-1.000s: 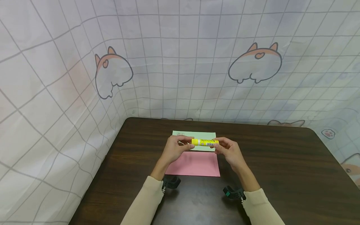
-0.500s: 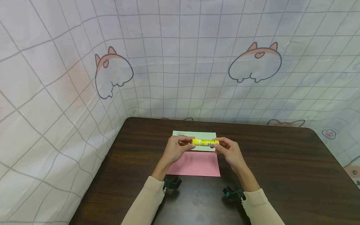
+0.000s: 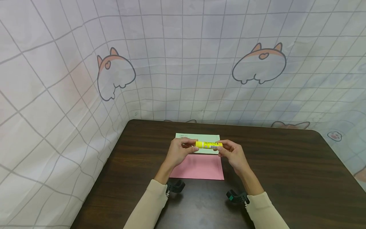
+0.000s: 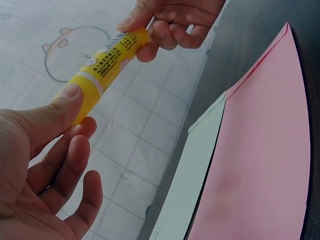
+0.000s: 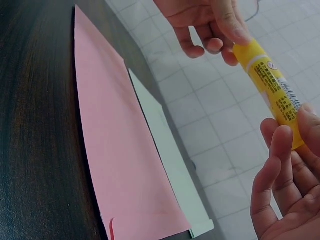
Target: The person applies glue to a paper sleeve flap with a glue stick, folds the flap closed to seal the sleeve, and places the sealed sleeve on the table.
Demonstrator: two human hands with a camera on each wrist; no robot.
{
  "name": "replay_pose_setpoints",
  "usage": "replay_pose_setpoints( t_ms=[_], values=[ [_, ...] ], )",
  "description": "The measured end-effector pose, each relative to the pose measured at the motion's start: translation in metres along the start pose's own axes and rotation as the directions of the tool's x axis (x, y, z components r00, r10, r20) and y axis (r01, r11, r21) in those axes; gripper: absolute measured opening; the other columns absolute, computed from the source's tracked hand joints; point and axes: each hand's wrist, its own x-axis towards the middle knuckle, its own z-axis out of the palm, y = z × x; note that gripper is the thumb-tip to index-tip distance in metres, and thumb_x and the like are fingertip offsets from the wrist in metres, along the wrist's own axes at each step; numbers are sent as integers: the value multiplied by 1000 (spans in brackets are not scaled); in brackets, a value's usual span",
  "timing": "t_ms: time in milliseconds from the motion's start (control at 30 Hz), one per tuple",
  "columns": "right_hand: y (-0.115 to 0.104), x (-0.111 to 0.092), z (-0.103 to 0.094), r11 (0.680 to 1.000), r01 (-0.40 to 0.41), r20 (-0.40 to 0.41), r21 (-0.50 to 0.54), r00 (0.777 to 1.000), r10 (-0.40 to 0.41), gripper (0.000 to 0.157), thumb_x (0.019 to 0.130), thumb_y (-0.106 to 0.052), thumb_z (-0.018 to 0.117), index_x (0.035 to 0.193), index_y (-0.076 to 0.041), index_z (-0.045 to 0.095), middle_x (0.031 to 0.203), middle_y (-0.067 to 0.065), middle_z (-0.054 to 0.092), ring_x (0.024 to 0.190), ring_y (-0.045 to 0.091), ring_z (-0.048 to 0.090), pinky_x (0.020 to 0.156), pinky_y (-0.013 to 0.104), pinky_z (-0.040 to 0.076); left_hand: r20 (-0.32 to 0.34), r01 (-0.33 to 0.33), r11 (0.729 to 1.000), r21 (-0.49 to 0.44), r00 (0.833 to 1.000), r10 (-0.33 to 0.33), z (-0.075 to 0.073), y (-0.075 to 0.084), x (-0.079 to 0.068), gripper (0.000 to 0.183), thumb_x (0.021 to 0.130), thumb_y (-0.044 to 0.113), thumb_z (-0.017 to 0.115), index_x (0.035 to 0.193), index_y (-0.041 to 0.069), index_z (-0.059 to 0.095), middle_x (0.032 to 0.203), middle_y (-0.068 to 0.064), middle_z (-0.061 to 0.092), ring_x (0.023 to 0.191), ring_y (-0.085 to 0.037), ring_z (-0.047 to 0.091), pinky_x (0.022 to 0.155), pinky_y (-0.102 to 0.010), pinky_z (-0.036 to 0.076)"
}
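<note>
A yellow glue stick is held level above the table between both hands. My left hand pinches its capped end with thumb and fingers, as the left wrist view shows on the yellow cap. The other end is pinched by my right hand; in the right wrist view the thumb lies on the printed barrel. Beneath the hands lie a pink envelope and, just behind it, a pale green envelope with small print at its upper left. The left hand partly covers both envelopes.
The dark wooden table extends on both sides of the envelopes. A white gridded curtain with cartoon animals hangs behind and to the left. Each wrist wears a black strap, such as the left strap.
Both hands stay almost still around the glue stick. The left hand and the stick have shifted very slightly to the right. The envelopes stay in place.
</note>
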Motion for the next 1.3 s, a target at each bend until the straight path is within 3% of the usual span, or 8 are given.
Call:
replay_pose_setpoints(
  t_ms=[400,1100,1300],
  values=[
    [3,1,0,999,10,4,32,1000,-10,33,99,-14,68,126,4,65,97,-3,73,75,11,63,77,22,58,-18,-14,1000,-21,1000,13,3,1,1,31,81,10,86,111,11,80,110,-7,77,85,-17,68,70,-23,58],
    [2,2,1,999,-15,0,37,1000,15,33,99,-14,68,127,3,66,99,0,74,76,11,63,78,22,58,-33,-28,999,-17,999,28,6,1,1,28,82,11,85,109,9,80,113,-5,78,85,-15,68,69,-23,58],
    [2,3,1,998,-4,10,62,1000,4,32,99,-12,68,126,4,65,96,-4,74,75,10,63,76,22,58,-32,-33,999,-36,999,31,7,1,1,26,82,10,85,108,9,80,112,-5,78,85,-16,68,69,-24,58]
  ],
)
